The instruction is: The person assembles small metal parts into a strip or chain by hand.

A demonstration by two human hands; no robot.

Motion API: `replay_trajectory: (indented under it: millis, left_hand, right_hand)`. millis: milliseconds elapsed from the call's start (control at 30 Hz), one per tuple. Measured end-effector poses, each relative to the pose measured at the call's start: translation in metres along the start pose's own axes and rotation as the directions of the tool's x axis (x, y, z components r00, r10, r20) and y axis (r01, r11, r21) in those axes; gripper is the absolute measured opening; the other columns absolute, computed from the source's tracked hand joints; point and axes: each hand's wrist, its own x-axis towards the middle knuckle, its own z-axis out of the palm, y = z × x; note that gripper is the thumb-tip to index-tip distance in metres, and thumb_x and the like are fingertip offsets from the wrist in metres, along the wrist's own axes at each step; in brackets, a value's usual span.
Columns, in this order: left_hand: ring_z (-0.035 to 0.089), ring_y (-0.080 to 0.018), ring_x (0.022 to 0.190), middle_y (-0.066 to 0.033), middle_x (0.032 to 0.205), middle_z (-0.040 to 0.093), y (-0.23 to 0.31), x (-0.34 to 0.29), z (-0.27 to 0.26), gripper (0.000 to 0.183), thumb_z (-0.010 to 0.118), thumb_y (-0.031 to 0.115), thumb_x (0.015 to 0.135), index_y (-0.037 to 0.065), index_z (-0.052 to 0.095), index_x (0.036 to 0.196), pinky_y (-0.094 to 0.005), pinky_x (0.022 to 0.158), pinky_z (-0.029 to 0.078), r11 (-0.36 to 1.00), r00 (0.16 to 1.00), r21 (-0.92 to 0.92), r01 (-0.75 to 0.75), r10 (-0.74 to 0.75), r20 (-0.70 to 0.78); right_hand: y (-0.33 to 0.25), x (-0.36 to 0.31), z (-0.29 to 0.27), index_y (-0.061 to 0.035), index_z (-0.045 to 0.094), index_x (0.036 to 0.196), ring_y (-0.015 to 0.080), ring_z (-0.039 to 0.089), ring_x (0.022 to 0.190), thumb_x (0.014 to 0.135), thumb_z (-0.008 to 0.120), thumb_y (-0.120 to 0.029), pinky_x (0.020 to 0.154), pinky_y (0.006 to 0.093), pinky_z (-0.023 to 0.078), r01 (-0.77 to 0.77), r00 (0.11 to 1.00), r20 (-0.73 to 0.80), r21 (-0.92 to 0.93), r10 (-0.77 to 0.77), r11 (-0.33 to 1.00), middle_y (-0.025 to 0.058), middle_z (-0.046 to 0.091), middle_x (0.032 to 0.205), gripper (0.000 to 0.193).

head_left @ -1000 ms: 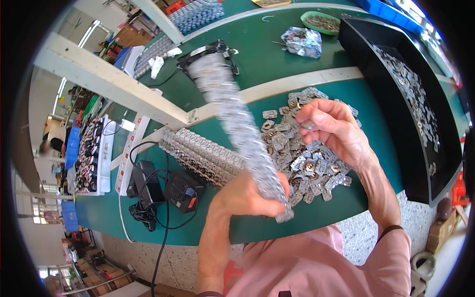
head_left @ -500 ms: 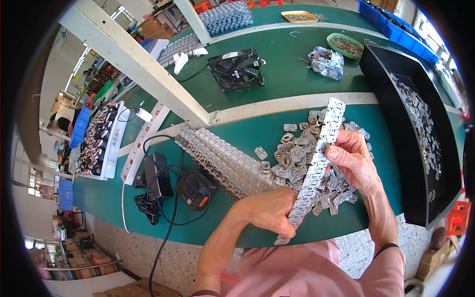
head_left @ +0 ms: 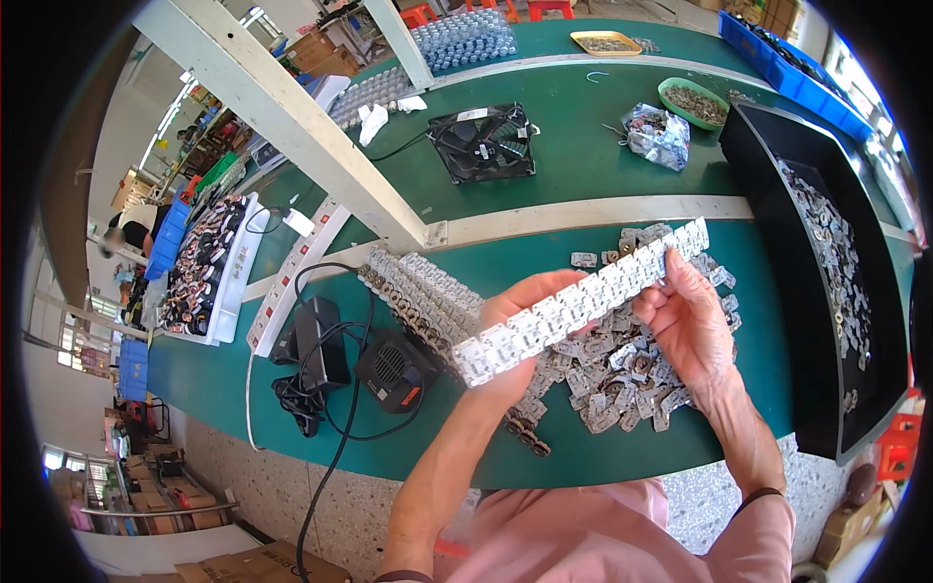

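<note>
A long straight row of small silvery metal pieces (head_left: 583,302) is held up slantwise above the green table. My left hand (head_left: 515,299) grips it from behind near its lower left end, partly hidden by the row. My right hand (head_left: 692,325) pinches the row near its upper right end, thumb against it. Under it lies a heap of loose small metal pieces (head_left: 622,384), with some single pieces around its edge. More assembled rows (head_left: 413,299) lie side by side left of the heap, running partly behind my left hand and forearm.
A long black bin (head_left: 777,282) with loose metal pieces stands at the right. Left are a small black fan heater-like box (head_left: 394,364), a black adapter (head_left: 321,340), cables and a white power strip (head_left: 292,282). Beyond the white rail sit a black fan (head_left: 481,144) and a green bowl (head_left: 692,103).
The held row has turned from steep to flatter, its lower left end rising and swinging left. My left hand has moved up with it, uncovering the ends of the rows on the table.
</note>
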Motion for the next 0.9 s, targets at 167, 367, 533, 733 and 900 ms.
replay_trajectory:
  millis: [167, 367, 533, 733, 900]
  left_hand:
    - [0.057, -0.0118, 0.094, -0.0069, 0.102, 0.06, -0.011, -0.004, 0.019, 0.038, 0.064, 0.007, 0.083, 0.0, 0.052, 0.119, -0.024, 0.082, 0.045, 0.819, 0.972, 0.525, -0.23, 0.218, 0.085]
    - [0.057, -0.0079, 0.081, -0.0039, 0.091, 0.064, -0.002, -0.003, 0.01, 0.019, 0.062, 0.003, 0.082, -0.002, 0.062, 0.101, -0.0218, 0.073, 0.044, 0.957, 0.946, 0.124, -0.264, 0.282, -0.158]
    - [0.058, -0.008, 0.075, -0.0028, 0.089, 0.064, 0.003, -0.005, -0.012, 0.019, 0.062, 0.0, 0.079, -0.001, 0.063, 0.098, -0.0218, 0.068, 0.044, 0.929, 0.911, 0.222, -0.295, 0.344, -0.228]
    - [0.057, -0.0071, 0.072, -0.0024, 0.083, 0.064, 0.005, -0.01, -0.008, 0.017, 0.067, 0.005, 0.079, -0.002, 0.063, 0.094, -0.0207, 0.063, 0.045, 0.927, 0.932, 0.24, -0.287, 0.328, -0.153]
    - [0.059, -0.0118, 0.086, -0.009, 0.102, 0.059, -0.012, -0.007, 0.012, 0.026, 0.069, 0.004, 0.078, -0.004, 0.059, 0.101, -0.0234, 0.073, 0.05, 0.912, 0.947, 0.266, -0.312, 0.321, 0.011]
  right_hand:
    - [0.02, -0.01, 0.001, -0.0015, 0.063, 0.092, 0.0162, 0.065, 0.071, 0.088, 0.061, -0.016, 0.069, 0.0289, 0.054, -0.052, 0.997, 0.052, -0.068, 0.056, 0.996, 0.0108, 0.066, 0.084, 0.015]
    - [0.012, -0.007, 0.002, 0.0036, 0.061, 0.098, 0.016, 0.065, 0.072, 0.085, 0.065, -0.016, 0.07, 0.0295, 0.054, -0.081, 0.987, 0.114, -0.222, 0.109, 0.972, 0.012, 0.065, 0.085, 0.024]
    - [0.005, -0.005, 0.002, 0.0005, 0.061, 0.097, 0.0137, 0.063, 0.076, 0.086, 0.062, -0.011, 0.07, 0.0257, 0.055, 0.036, 0.996, 0.094, -0.298, -0.008, 0.954, 0.0064, 0.063, 0.088, 0.016]
    - [0.009, -0.006, 0.001, -0.0015, 0.062, 0.094, 0.0121, 0.062, 0.077, 0.086, 0.061, -0.009, 0.067, 0.025, 0.055, 0.022, 0.989, 0.144, -0.321, 0.026, 0.947, 0.0071, 0.064, 0.089, 0.011]
    - [0.02, -0.012, 0.007, -0.0017, 0.061, 0.094, 0.0137, 0.062, 0.079, 0.086, 0.061, -0.009, 0.069, 0.0263, 0.054, 0.09, 0.983, 0.183, -0.355, -0.025, 0.931, 0.0075, 0.064, 0.09, 0.011]
